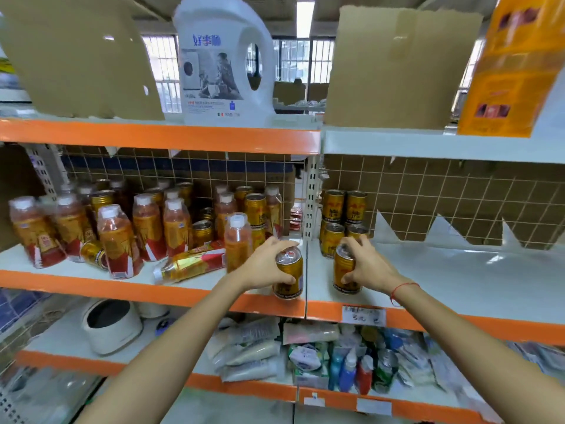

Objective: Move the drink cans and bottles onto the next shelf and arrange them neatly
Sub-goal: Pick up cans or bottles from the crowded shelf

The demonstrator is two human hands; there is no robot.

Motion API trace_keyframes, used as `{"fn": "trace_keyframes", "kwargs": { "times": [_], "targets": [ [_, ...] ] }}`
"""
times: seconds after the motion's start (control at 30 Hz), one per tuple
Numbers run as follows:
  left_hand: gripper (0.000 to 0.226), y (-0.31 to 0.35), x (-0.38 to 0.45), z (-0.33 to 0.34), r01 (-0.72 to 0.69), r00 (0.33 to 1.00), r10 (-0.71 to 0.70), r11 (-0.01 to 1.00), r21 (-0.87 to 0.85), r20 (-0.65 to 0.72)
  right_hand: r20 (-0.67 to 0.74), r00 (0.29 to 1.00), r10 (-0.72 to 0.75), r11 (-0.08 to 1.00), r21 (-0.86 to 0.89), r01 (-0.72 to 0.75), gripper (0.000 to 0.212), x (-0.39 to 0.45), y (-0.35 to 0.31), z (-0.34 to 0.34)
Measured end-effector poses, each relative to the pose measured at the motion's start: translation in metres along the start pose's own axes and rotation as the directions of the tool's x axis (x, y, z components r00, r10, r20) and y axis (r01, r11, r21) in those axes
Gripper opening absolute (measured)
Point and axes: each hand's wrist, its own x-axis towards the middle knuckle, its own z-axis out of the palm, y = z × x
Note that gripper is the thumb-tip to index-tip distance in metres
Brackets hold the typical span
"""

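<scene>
Left hand [265, 264] covers much of the left side of its gold can [289, 274]; right hand [368, 266] hides the right side of the other gold can [345, 268].

Stacked cans [345, 209] at the far left of the right shelf: lower row partly hidden behind the right hand and its can.

Rear bottles and cans [171, 191] on the left shelf overlap; count cannot be told.

Price tag [363, 315]: writing unreadable.

Packets and small bottles [345, 359] on the lower shelf are blurred.

Orange box [516, 62] cut off by the top edge.

Two hands [266, 264] grip two cans [289, 273].
</scene>
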Motion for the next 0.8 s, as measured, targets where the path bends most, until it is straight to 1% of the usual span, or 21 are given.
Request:
{"fn": "trace_keyframes", "kwargs": {
  "times": [0.07,0.23,0.37,0.53,0.67,0.8],
  "targets": [
    [0.079,0.004,0.02,0.015,0.01,1.0,-0.01,1.0,-0.001,-0.007,0.006,1.0,-0.014,1.0,0.011,0.014,0.079,0.008,0.021,-0.001],
    [0.077,0.013,0.062,0.047,-0.005,0.998,0.008,0.998,0.061,-0.054,-0.015,0.999,-0.032,0.996,0.083,0.034,0.081,0.027,0.06,0.003],
    [0.079,0.017,0.09,0.061,-0.012,1.0,0.015,0.996,0.091,-0.028,-0.033,0.997,-0.069,0.994,0.088,0.071,0.083,0.043,0.077,0.007],
    [0.076,0.014,0.117,0.065,-0.052,0.997,0.055,0.997,0.062,-0.049,-0.071,0.995,-0.071,0.99,0.118,0.079,0.085,0.07,0.091,0.008],
    [0.072,0.008,0.138,0.06,-0.067,0.994,0.063,0.997,-0.038,-0.094,-0.11,0.988,-0.107,0.987,0.109,0.119,0.085,0.089,0.098,-0.001],
    [0.072,0.01,0.161,0.048,-0.095,0.992,0.089,0.993,-0.07,-0.089,-0.129,0.986,-0.104,0.985,0.122,0.12,0.083,0.107,0.103,-0.016]
  ]
}}
